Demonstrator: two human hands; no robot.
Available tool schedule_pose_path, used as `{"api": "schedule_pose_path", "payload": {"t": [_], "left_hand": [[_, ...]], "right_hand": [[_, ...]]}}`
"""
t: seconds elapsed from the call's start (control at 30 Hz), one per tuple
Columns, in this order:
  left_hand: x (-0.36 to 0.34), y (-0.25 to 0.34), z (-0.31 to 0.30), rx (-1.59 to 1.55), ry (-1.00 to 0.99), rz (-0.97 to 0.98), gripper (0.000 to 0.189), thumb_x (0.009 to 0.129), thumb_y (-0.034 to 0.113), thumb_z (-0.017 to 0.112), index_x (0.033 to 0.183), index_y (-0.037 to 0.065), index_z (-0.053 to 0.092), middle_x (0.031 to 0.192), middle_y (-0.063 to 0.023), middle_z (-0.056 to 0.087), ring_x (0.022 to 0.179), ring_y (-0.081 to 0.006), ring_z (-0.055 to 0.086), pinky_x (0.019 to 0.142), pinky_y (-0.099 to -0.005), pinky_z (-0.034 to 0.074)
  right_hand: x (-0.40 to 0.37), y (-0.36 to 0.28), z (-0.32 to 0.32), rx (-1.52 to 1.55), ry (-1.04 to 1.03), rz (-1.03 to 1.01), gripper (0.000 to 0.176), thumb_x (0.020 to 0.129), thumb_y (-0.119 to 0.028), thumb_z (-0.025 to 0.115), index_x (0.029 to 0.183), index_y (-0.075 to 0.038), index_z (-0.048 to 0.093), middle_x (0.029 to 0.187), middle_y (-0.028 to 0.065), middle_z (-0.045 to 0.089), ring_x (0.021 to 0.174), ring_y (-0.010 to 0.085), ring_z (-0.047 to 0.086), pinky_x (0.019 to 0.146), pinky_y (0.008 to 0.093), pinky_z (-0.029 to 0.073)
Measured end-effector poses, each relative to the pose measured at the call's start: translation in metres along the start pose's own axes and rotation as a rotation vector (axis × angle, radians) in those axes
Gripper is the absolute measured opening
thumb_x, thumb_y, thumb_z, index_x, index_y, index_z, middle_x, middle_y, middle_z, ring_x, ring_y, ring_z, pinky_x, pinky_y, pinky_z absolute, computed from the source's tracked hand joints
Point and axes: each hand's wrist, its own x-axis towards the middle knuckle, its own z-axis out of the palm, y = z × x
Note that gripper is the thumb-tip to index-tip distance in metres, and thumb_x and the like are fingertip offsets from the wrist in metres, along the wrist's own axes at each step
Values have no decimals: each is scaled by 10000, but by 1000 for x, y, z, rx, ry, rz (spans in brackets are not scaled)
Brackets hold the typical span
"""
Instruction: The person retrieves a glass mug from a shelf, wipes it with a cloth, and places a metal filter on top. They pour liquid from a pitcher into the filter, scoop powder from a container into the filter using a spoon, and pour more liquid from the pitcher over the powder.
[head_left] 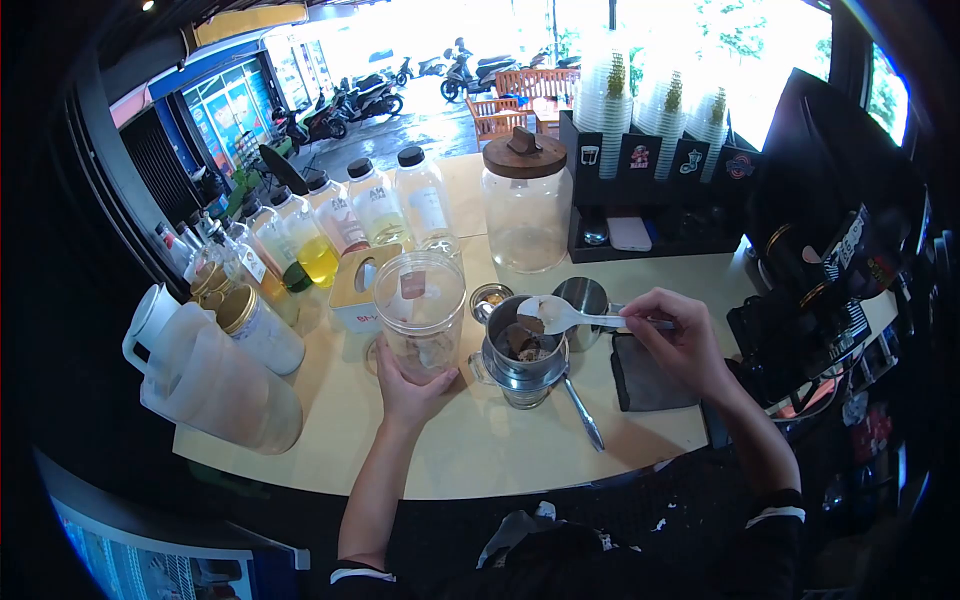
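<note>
My left hand point(410, 392) is wrapped round the lower part of a clear jar point(425, 310), which stands without a lid. Between the thumb and fingers of my right hand point(675, 335) is a white plastic spoon point(562, 316), its bowl tilted above a metal coffee filter point(518, 372). Brown ground coffee point(527, 345) shows on the spoon and inside the filter. Under the filter sits a glass mug point(524, 397). A metal cup point(590, 298) stands just behind, and a metal spoon handle point(586, 420) slants beside the mug.
A folded dark cloth point(652, 375) lies right of the filter. Behind stand a large wooden-lidded jar point(527, 215), a black cup holder point(625, 185) and several bottles point(380, 205). Left are a pitcher point(225, 385), a gold-lidded jar point(270, 335) and a tissue box point(355, 300).
</note>
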Motion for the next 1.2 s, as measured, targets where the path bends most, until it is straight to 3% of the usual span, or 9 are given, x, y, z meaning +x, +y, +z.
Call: {"api": "schedule_pose_path", "payload": {"t": [0.57,0.77,0.87,1.07,1.13,1.2], "left_hand": [[2,6,1,-31,-17,21,916,518,179,877,1258,16,362,1191,-133,490,1127,-251,497,984,-378,396],[2,5,1,-13,-14,52,907,523,173,870,1262,24,365,1174,-129,501,1115,-248,501,975,-380,399],[2,9,0,8,-5,46,905,525,171,869,1262,23,365,1172,-131,501,1108,-249,504,971,-381,402],[3,18,-7,190,-3,123,934,518,211,894,1266,16,370,1194,-143,505,1122,-258,510,972,-383,416],[3,16,-8,169,-40,91,931,524,237,902,1261,9,382,1192,-153,516,1122,-259,521,962,-377,430],[2,21,-8,186,-36,92,921,530,241,901,1256,6,386,1187,-155,521,1111,-257,529,955,-373,437]], "right_hand": [[4,0,-5,-15,24,31,81,887,-14,603,953,15,638,798,31,631,724,31,556,592,187,431],[27,1,-6,44,3,88,129,888,-82,611,954,24,642,806,46,636,765,64,574,710,231,471],[54,-7,5,175,-56,52,151,878,-102,614,948,28,646,823,50,647,798,83,592,752,254,478],[108,-50,50,-54,-194,-189,145,849,-103,619,913,25,647,828,93,660,810,131,628,764,278,490],[120,-55,73,-204,-270,-353,141,829,-97,599,878,27,644,791,155,666,783,238,664,738,330,510],[126,-63,93,-288,-312,-357,143,825,-98,588,872,26,643,782,170,662,779,281,657,733,360,510]]}}
